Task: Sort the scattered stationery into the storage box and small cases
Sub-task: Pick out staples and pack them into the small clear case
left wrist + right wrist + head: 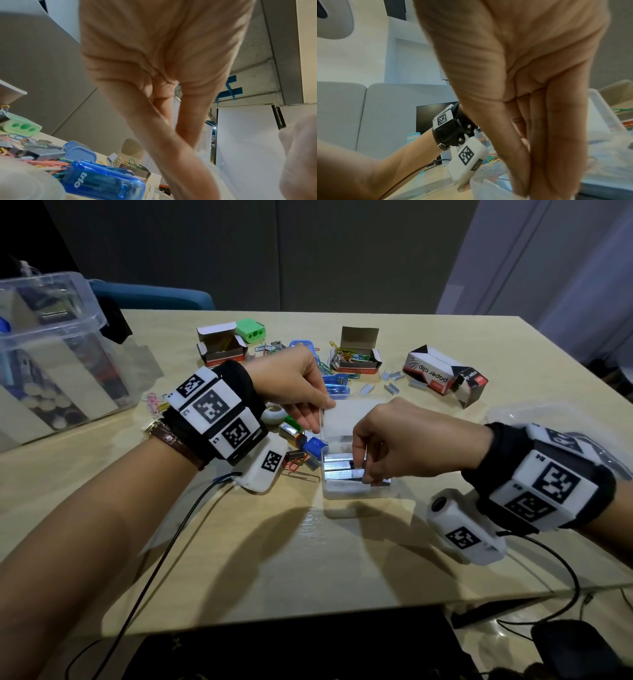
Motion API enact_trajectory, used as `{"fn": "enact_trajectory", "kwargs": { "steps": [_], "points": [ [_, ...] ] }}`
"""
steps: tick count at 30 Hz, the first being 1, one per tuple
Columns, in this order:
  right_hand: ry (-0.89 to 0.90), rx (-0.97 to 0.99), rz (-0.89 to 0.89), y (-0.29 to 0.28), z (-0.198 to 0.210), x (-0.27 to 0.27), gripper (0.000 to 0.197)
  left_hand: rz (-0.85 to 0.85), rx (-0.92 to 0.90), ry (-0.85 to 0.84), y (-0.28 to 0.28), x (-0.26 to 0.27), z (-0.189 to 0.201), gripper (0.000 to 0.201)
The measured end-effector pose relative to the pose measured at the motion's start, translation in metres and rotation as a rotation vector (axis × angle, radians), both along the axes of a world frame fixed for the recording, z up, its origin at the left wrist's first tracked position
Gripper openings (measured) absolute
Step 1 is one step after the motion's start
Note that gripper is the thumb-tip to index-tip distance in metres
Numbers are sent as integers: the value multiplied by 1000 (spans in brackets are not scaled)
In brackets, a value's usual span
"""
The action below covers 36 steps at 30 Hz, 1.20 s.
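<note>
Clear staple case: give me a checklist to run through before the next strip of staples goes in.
1. Lid held open: ok. The left hand pinches the raised lid of the clear case.
2. Current strip seated: cannot tell. The right hand pinches a staple strip low in the case; its fingers hide the contact.
3. Room left in the case: cannot tell. Staple rows already fill much of it.
4. More strips within reach: ok. Loose staple strips lie on the table beyond the case.
5. Case steady on the table: ok.
</note>
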State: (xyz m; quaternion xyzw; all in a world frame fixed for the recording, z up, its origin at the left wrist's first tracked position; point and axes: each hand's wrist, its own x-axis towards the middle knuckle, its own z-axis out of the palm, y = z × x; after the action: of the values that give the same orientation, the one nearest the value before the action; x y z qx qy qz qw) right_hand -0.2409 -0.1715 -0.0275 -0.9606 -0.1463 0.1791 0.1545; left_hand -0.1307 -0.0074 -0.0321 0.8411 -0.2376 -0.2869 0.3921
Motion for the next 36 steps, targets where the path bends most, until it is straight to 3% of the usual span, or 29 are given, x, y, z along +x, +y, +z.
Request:
{"fn": "enact_trajectory", "kwargs": {
  "steps": [9, 16, 21, 24, 29, 33, 36],
  "points": [
    [4, -23, 45, -2, 12, 10, 5, -41, 1, -29, 9, 3, 9, 33],
    [-68, 91, -19, -9, 46, 32, 12, 58, -32, -106, 28, 19, 35, 32],
    [-147, 66, -97, -25, 65, 60, 16, 156, -12, -171, 44, 42, 46, 26],
    [-190, 4, -147, -39, 64, 88, 9, 209, 116, -270, 51, 63, 43, 20],
    [-136, -168, -142, -52, 40, 134, 9, 215, 515, -533, 50, 91, 27, 23],
    [-53, -197, -55, -47, 23, 155, 20, 191, 618, -553, 37, 102, 16, 23],
    [-123, -219, -25, -37, 19, 167, 16, 209, 719, -604, 31, 112, 14, 27]
  ]
}}
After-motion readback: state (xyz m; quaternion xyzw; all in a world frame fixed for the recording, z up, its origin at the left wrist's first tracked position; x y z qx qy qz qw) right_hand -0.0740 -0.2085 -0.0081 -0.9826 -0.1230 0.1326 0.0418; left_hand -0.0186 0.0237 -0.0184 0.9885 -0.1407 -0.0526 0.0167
